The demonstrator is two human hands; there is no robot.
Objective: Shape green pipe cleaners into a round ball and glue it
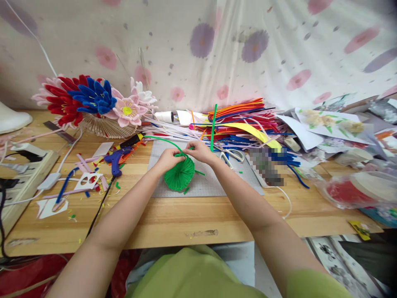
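From the head view, your left hand point(172, 159) is pinching the upper edge of the green pleated disc point(179, 174), which hangs just below your fingers over the gray mat point(211, 184). Your right hand point(198, 152) meets it at that same edge, fingertips bunched; you cannot tell exactly what they grasp. A thin green stem point(161, 138) arcs out to the left of your grip. Just right of your grip stands a green strip point(214, 128), with scissors point(237, 155) beyond it. Further left lies a blue glue gun point(115, 162).
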